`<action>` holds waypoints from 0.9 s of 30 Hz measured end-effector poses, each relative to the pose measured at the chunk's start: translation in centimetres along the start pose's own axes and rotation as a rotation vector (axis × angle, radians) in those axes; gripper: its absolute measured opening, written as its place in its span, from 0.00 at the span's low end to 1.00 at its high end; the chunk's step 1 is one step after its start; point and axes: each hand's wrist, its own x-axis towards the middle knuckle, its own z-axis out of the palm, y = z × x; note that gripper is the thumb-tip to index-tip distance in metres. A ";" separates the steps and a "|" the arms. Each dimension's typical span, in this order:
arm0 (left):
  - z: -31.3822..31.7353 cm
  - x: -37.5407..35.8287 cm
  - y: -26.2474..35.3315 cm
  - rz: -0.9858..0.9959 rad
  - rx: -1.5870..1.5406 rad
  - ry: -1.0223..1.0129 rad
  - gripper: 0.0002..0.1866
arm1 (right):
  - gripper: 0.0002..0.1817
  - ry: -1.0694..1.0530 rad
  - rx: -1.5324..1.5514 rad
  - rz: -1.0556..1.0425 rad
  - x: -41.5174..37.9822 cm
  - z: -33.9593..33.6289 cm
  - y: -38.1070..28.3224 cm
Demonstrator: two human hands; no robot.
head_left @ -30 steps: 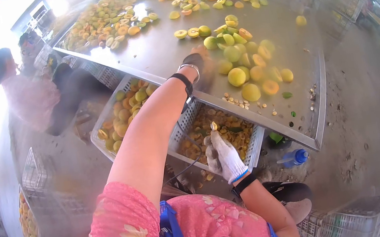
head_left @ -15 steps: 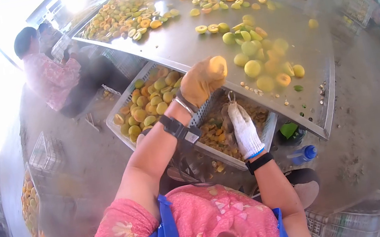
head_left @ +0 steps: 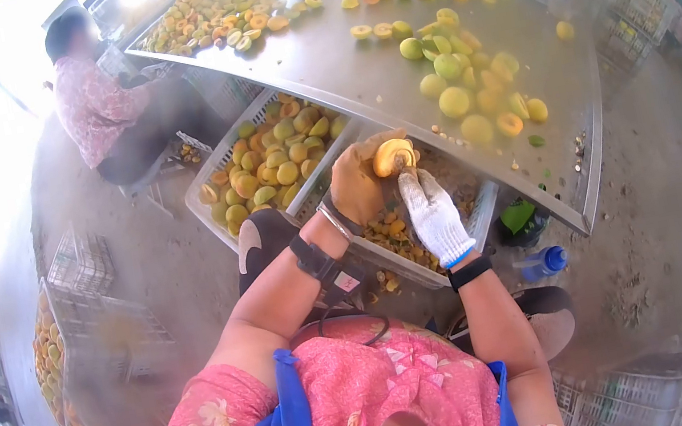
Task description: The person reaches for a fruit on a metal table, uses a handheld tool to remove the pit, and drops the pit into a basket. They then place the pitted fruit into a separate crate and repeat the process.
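Centre of the frame: the left hand [head_left: 357, 185], in a tan glove, has its fingers curled around a halved peach [head_left: 394, 156], cut face up, held above the white crate of pits [head_left: 485, 209] at the desk [head_left: 334, 61] edge. The right hand [head_left: 432, 216], white-gloved, presses against the fruit from below, fingers closed together; whether they grip a tool I cannot tell. Left of centre sits a crate of peaches [head_left: 204, 202], and loose fruit [head_left: 456, 100] lies on the desk at upper right.
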 end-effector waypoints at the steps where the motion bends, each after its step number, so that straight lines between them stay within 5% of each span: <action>1: 0.2 0.1 -0.7 -0.040 -0.122 0.037 0.13 | 0.26 -0.009 -0.019 0.039 -0.1 0.1 -0.2; 11: 1.9 0.1 -0.5 -0.395 -0.603 0.268 0.19 | 0.23 -0.084 -0.040 0.129 -0.5 1.0 -0.3; 14: 1.5 0.3 1.3 -0.650 -0.851 0.306 0.19 | 0.24 -0.086 -0.088 0.112 -0.7 1.4 -0.3; 17: 1.9 0.1 -0.5 -0.375 -0.598 0.239 0.19 | 0.24 -0.117 -0.040 0.204 -1.0 1.5 -1.2; 20: 2.3 0.3 -0.9 -0.265 -0.480 0.239 0.20 | 0.25 -0.075 0.024 0.101 -1.1 2.0 0.6; 21: 2.0 0.3 -0.6 -0.364 -0.579 0.228 0.19 | 0.25 -0.055 0.064 0.044 -1.1 2.0 1.1; 23: 1.3 0.6 1.6 -0.561 -0.782 0.201 0.19 | 0.23 -0.215 0.298 0.307 -1.1 0.6 -1.3; 27: 0.4 0.6 -0.5 -0.332 -0.472 -0.049 0.18 | 0.19 -0.248 0.422 0.461 -2.1 0.3 -3.0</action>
